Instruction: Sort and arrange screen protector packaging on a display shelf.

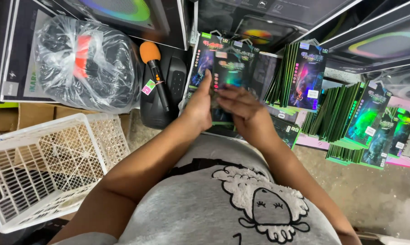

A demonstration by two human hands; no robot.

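Observation:
Both my hands hold a small stack of flat, glossy dark packets (230, 75) with rainbow-shiny fronts, raised in front of my chest. My left hand (198, 106) grips the stack's left edge, thumb up along its side. My right hand (239, 106) lies across the lower front of the stack, fingers spread over it. Behind the held stack, more of the same packets (205, 59) stand leaning against boxes.
Rows of green-edged packets (336, 113) stand to the right on a pink sheet. A white plastic basket (46, 168) sits at the left. A black speaker with an orange-tipped microphone (156, 72) and a plastic-wrapped bundle (85, 63) lie beyond it. Large dark boxes (373, 41) line the back.

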